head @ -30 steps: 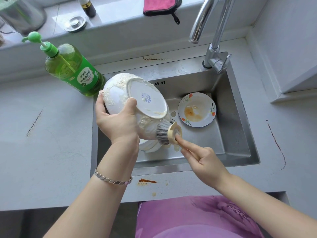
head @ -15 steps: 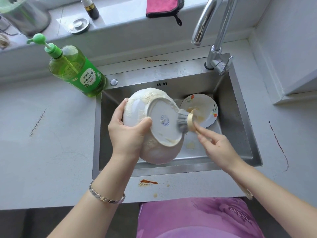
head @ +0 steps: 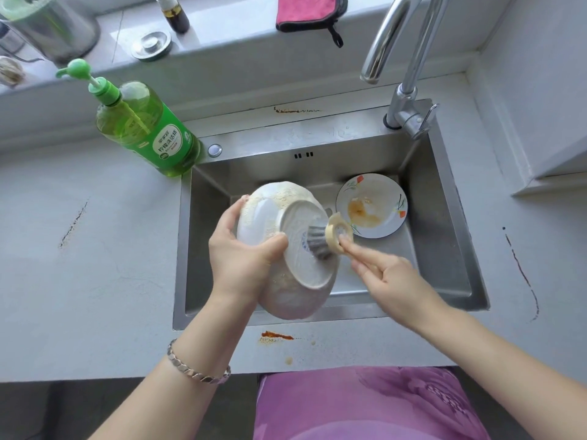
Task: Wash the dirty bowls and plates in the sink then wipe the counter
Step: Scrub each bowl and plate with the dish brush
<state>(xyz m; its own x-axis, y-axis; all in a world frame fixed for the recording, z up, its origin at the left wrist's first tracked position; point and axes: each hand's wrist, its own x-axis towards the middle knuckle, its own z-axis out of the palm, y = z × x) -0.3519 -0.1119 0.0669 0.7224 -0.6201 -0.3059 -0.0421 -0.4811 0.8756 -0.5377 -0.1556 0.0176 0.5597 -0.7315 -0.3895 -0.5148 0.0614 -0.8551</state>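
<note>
My left hand (head: 244,258) grips a white bowl (head: 279,290) by its rim, tilted with its soapy underside facing me, above the steel sink (head: 451,249). My right hand (head: 390,277) pinches a round dish brush (head: 327,238) with a cream disc and grey bristles. The bristles press on the bowl's base ring. A small flowered plate (head: 381,198) with an orange smear lies flat at the back right of the sink.
A green dish soap bottle (head: 143,128) stands at the sink's back left corner. The tap (head: 409,74) arches over the back right. A pink cloth (head: 308,11) and a metal drain plug (head: 152,44) lie on the ledge. An orange stain (head: 274,336) marks the counter's front edge.
The bowl came down from high on the left into the sink's middle. The brush moved from the bowl's lower edge up onto its base.
</note>
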